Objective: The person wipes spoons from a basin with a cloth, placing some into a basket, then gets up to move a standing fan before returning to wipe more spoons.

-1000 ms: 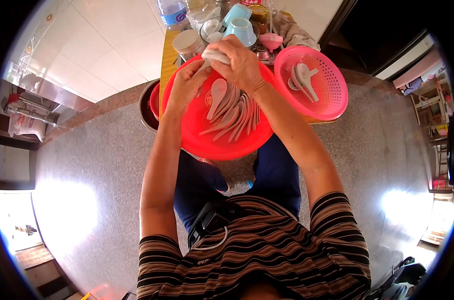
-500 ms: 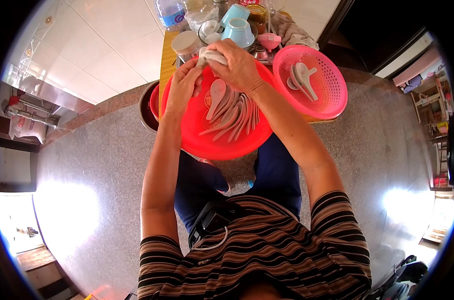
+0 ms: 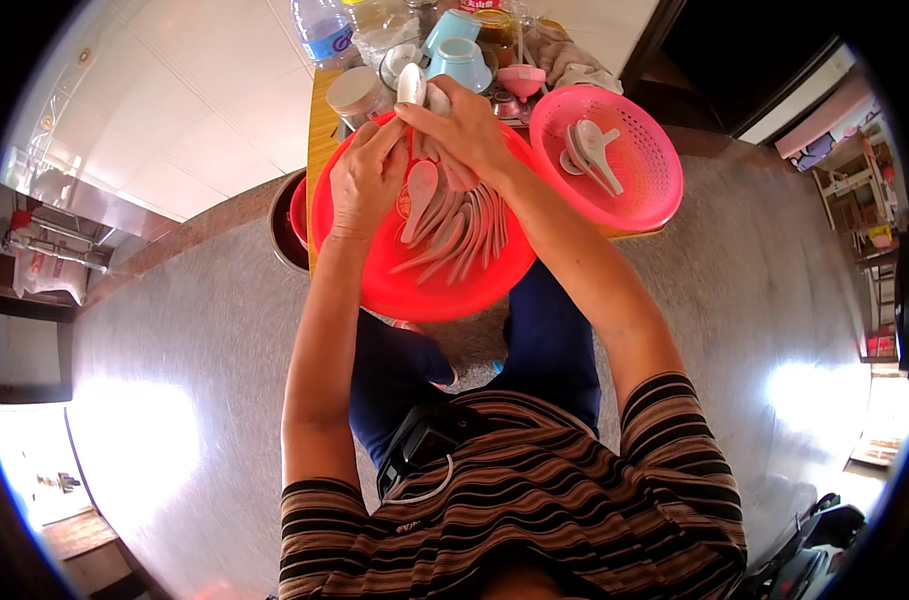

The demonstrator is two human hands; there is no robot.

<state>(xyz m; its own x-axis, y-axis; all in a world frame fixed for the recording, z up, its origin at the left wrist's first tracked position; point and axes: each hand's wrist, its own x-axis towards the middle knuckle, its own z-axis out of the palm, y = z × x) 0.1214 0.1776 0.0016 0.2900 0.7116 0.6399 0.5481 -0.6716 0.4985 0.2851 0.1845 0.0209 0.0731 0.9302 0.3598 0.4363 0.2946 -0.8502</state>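
A white soup spoon (image 3: 411, 86) stands bowl-up over the far rim of the red basin (image 3: 400, 295). My left hand (image 3: 367, 182) is closed at its lower end, the handle mostly hidden by fingers. My right hand (image 3: 465, 128) is closed around a pale cloth (image 3: 438, 101), its thumb pressed by the base of the spoon's bowl. Below my hands, several pale spoons (image 3: 462, 232) lie fanned and overlapping in the basin. One spoon (image 3: 421, 190) rests face-up on their left side.
A pink colander (image 3: 655, 180) with a few spoons (image 3: 595, 150) stands right of the basin. Blue bowls (image 3: 461, 66), a lidded jar (image 3: 359, 94), a plastic bottle (image 3: 325, 40) and a small pink cup (image 3: 521, 80) crowd the table behind. A crumpled towel (image 3: 570, 55) lies at back right.
The spoon's bowl now shows upright above my fingers, where the cloth covered it before. My right hand and the cloth have shifted down along it. The view has moved slightly.
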